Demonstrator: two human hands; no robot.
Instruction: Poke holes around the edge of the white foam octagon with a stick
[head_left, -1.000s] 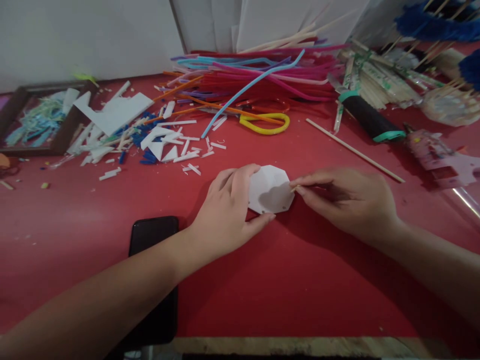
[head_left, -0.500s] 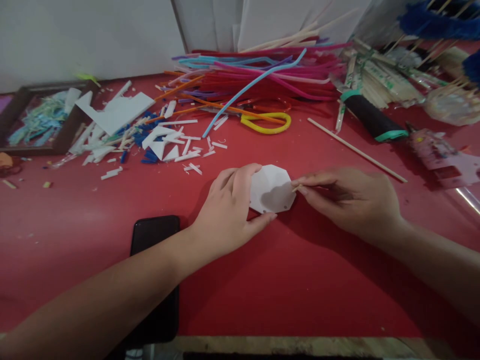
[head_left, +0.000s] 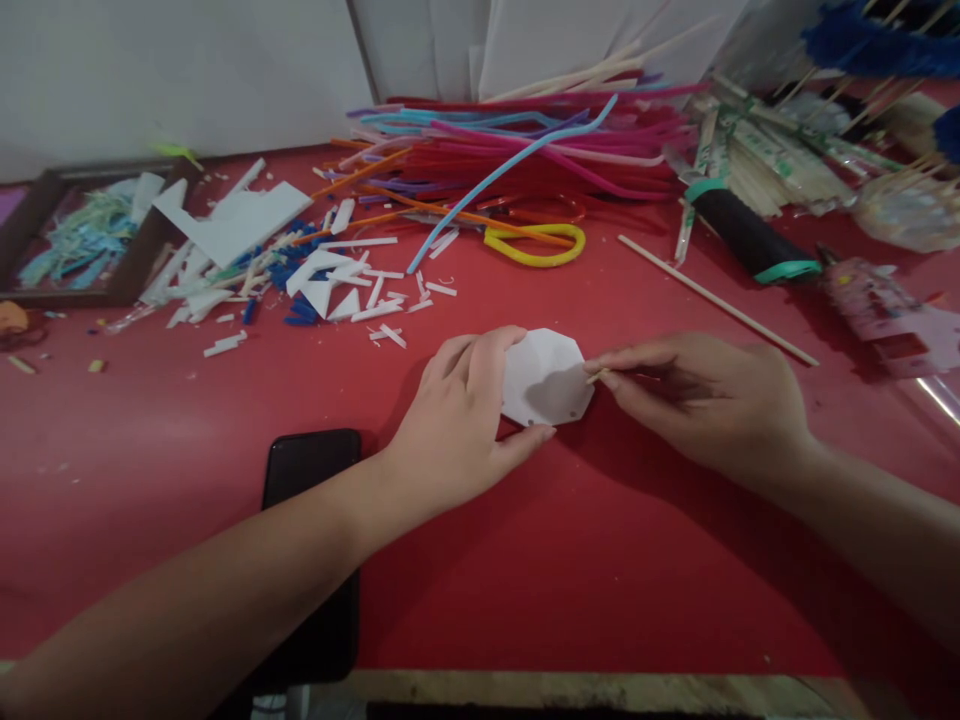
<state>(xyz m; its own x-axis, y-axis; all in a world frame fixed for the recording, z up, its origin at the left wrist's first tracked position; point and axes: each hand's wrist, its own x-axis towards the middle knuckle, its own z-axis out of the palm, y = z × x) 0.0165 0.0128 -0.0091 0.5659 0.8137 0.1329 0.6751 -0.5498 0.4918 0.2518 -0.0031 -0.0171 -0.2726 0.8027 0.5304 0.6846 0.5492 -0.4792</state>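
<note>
White many-sided card between 2 hands: left hand clasps left side; right hand pinches thin tan stick at right edge.

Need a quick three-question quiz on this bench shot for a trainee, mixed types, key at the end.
1. Multiple choice. Which thing does the left forearm partly hide from the camera?
A: brown frame
B: black phone
C: blue pipe cleaner

2. True or false. The right hand is pinching the yellow scissors handle.

3. Fill in. As the camera sees it, the left hand covers the ____ side of the white many-sided piece.

Key: 1. B. 2. False; its fingers pinch a small pale stick at the white piece's edge. 3. left.
</note>
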